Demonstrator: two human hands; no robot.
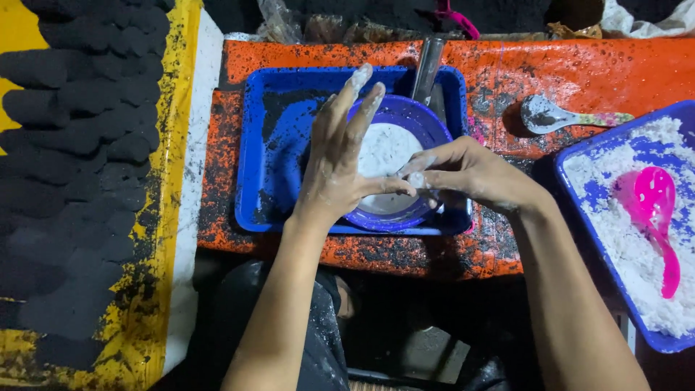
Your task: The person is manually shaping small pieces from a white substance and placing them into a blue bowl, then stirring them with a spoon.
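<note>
**Inspector:** Report the hands.

**Operator:** I see the left hand (334, 163) raised over the blue bowl (427, 123), fingers straight and spread a little, gripping nothing, its tips dusted white. The right hand (463, 174) has its fingertips pinched together against the left palm; whether a small bit of white paste sits between them I cannot tell. I judge both are kept above the bowl so that what falls lands in it.

**Inspector:** Where does the bowl stand?

**Operator:** Inside the blue tray (275, 108), on the orange board (579, 72) that is speckled black. White paste (384, 148) lies in the bowl's bottom. A metal tube (427, 65) stands at the tray's far rim.

**Inspector:** Anything else within reach?

**Operator:** A second blue tray (572, 181) at the right, holding white powder with a pink spoon (655, 217) laid in it; a pale spoon (557, 116) on the board between the trays. At the left, dark moulded pieces (72, 145) lie in rows on a yellow surface (184, 72).

**Inspector:** Packages, labels, signs?

**Operator:** Only crumpled clear plastic (279, 22) at the far edge. I see no label or sign.
</note>
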